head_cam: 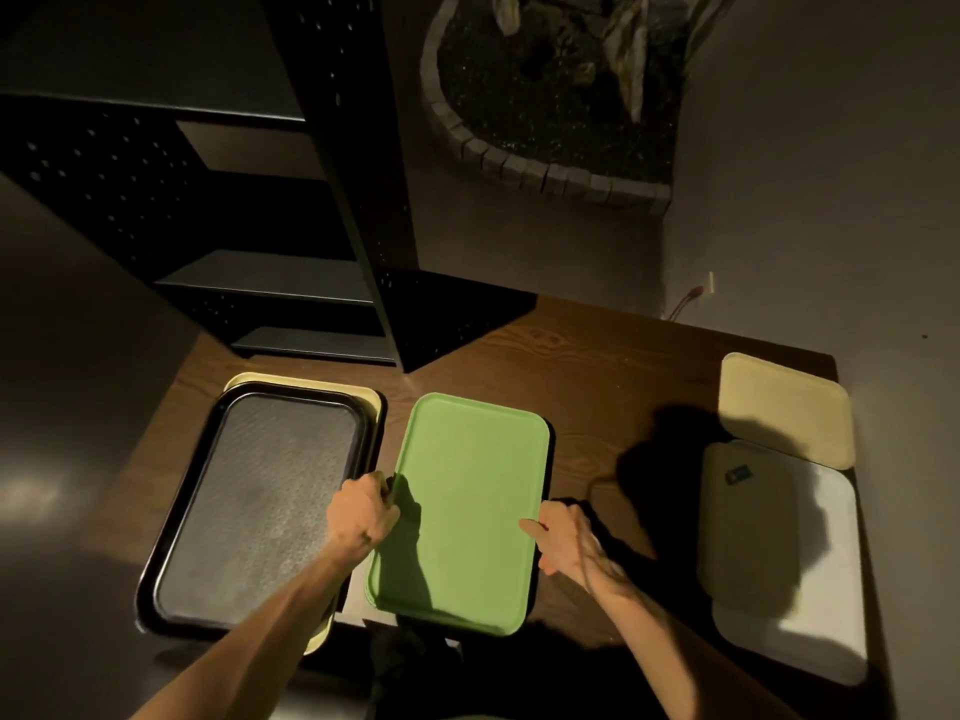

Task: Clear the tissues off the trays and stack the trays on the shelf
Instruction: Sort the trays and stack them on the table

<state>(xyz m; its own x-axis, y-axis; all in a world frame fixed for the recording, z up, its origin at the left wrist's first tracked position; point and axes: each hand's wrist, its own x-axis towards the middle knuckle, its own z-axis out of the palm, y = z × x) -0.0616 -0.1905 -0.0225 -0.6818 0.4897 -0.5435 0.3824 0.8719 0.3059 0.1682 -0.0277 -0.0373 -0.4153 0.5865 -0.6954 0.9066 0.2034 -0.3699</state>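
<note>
A green tray lies in the middle of the wooden table. My left hand grips its left long edge. My right hand holds its right edge, thumb on top. To the left, a black tray rests on a pale yellow tray. At the right, a beige tray overlaps a tan tray, which lies on a white tray. A small dark item sits on the tan tray. No tissue shows on the green tray.
A black metal shelf unit with several open levels stands behind the table at the left. A brick-edged planter sits on the floor beyond. A thin red cable lies past the table's far edge.
</note>
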